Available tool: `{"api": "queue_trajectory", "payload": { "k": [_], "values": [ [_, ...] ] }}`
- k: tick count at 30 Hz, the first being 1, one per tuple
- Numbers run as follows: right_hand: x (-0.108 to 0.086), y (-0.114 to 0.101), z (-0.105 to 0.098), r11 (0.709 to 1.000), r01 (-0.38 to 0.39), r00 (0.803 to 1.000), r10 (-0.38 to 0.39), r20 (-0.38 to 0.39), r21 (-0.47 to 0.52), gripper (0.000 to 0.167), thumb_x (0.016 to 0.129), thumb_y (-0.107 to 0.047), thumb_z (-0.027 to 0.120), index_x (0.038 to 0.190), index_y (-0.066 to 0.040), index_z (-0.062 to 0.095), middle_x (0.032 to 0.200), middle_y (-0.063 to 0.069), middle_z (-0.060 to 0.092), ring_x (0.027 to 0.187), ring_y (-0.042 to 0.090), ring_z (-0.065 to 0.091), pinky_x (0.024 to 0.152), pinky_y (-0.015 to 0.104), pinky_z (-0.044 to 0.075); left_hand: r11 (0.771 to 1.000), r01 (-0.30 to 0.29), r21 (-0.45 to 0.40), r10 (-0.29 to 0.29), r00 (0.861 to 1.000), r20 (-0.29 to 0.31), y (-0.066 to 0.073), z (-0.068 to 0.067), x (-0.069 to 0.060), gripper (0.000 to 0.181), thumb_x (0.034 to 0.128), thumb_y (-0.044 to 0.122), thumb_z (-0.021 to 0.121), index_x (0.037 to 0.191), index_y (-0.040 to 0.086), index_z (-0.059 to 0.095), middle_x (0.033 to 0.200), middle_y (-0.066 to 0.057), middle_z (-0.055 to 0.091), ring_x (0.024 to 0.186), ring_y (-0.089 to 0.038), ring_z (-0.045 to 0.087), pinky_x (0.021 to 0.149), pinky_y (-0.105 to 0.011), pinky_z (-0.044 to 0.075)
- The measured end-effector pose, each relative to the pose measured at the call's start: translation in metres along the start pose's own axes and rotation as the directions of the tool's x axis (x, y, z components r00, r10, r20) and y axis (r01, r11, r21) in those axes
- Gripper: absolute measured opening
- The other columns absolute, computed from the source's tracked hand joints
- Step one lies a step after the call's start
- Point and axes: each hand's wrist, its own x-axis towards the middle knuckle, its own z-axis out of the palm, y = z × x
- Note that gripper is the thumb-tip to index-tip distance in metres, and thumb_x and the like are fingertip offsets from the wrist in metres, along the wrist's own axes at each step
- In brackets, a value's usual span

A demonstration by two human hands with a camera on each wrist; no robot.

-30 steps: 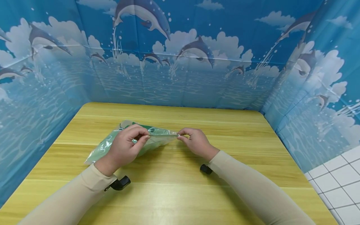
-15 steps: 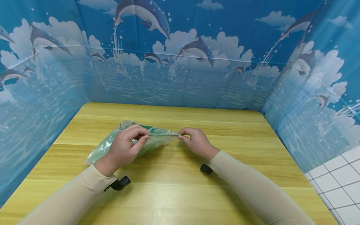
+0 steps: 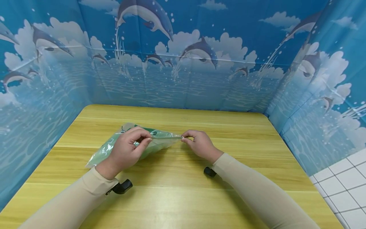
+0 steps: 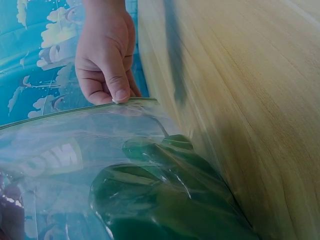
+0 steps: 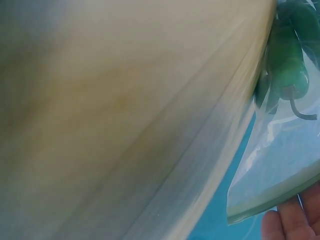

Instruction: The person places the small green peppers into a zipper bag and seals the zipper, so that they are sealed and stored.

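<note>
A clear zip bag (image 3: 162, 144) with a green seal strip lies on the table, its top edge raised and stretched between both hands. Long green peppers with stems (image 5: 289, 75) show through the plastic. My left hand (image 3: 127, 147) pinches the strip between thumb and forefinger, hiding part of the bag. Near the other end, my right hand (image 3: 199, 145) pinches the same edge, with a small white bit at its fingertips. In the left wrist view, the right hand (image 4: 107, 57) holds the edge close to the bag's corner.
The yellow wood-grain table (image 3: 183, 187) has a blue dolphin curtain (image 3: 183, 79) around its back and sides. A black wrist camera (image 3: 123, 186) hangs under the left sleeve. White floor tiles (image 3: 343, 187) show at the right.
The white bit at my right fingertips has shifted very slightly right along the strip. The curtain at the left sways a little. My left hand stays put.
</note>
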Motion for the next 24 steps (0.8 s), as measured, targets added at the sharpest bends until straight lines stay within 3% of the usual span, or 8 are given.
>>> {"api": "queue_trajectory", "payload": {
  "k": [8, 20, 24],
  "values": [
    [0.002, 0.0018, 0.0009, 1.0, -0.02, 1.0, 0.02, -0.005, -0.007, 0.017, 0.104, -0.026, 0.067, 0.116, -0.019, 0.078, 0.118, -0.001, 0.078, 0.084, 0.012, 0.065, 0.075, 0.034, 0.051, 1.0, -0.002, -0.003, 0.002, 1.0, -0.002, -0.0017, -0.0012, 0.0019, 0.015, 0.0945, -0.006, 0.071, 0.097, 0.008, 0.073, 0.09, 0.004, 0.067, 0.078, -0.005, 0.055, 0.068, -0.024, 0.05],
    [0.0018, 0.0024, -0.0002, 0.999, -0.045, 0.999, 0.045, -0.012, -0.005, 0.015, 0.104, -0.026, 0.068, 0.114, -0.021, 0.078, 0.115, -0.002, 0.078, 0.098, 0.014, 0.071, 0.086, 0.041, 0.058, 1.0, -0.027, 0.0, 0.027, 1.0, -0.016, -0.0013, -0.0027, 0.0034, 0.017, 0.0926, -0.008, 0.072, 0.097, 0.009, 0.072, 0.087, 0.004, 0.065, 0.077, -0.005, 0.058, 0.068, -0.022, 0.051],
    [0.0021, 0.0019, -0.0007, 0.999, -0.045, 0.999, 0.045, -0.012, -0.016, 0.015, 0.104, -0.027, 0.068, 0.114, -0.021, 0.078, 0.115, -0.003, 0.078, 0.093, 0.013, 0.07, 0.085, 0.041, 0.058, 0.999, -0.032, 0.003, 0.032, 0.999, -0.017, -0.0015, -0.0029, 0.0036, 0.017, 0.0919, -0.008, 0.073, 0.097, 0.008, 0.072, 0.087, 0.003, 0.065, 0.077, -0.006, 0.059, 0.068, -0.022, 0.051]
  ]
}}
